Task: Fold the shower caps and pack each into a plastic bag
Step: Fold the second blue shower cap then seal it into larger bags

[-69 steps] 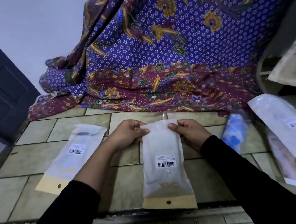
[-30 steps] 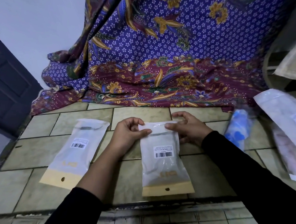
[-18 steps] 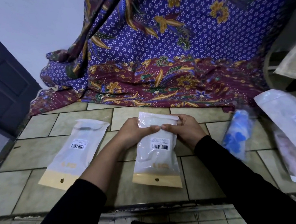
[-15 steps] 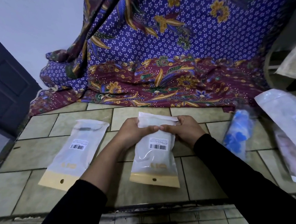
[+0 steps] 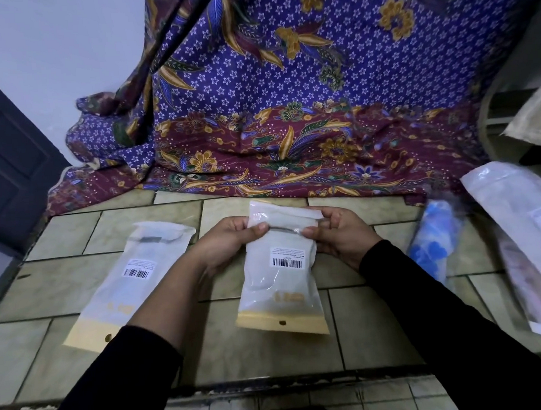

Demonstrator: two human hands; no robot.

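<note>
a: where's the bag point(image 5: 280, 276)?
b: dead centre above the tiled counter point(image 5: 63, 278). mouth at 12 o'clock, tan card strip with a hang hole at 6. can't tell if the low end touches the tile.
a: grip?
b: left hand point(image 5: 230, 241) and right hand point(image 5: 339, 235) both pinch the top. thumbs are on the front by the dark seal line, fingers curled behind.
a: cap inside?
b: something pale bulges the middle, probably the folded cap. the film is too frosted to be sure.
a: risks?
b: my guess: the film is thin and slick, so a thumb pressing off the line shuts the seal crooked or leaves a gap. trapped air could puff it. if the filling rides up toward 12 it could get caught in the seal. both hands hold only the top, so the heavy card end could swing or twist the bag loose.
a: materials, quick.
b: second bag point(image 5: 135, 274) at 9 o'clock: same flat oblong, barcode sticker, tan end, lying flat, looks packed. blue cap point(image 5: 431, 249) at 3 o'clock: soft crinkly plastic with blue blotches, bundled long, blurred. more bags point(image 5: 521, 223) past it, also 3 o'clock: glossy, overlapping. cloth point(image 5: 289, 109) at 12: soft print with flowers, draped in folds. the counter is hard glazed tile with dark grout.
</note>
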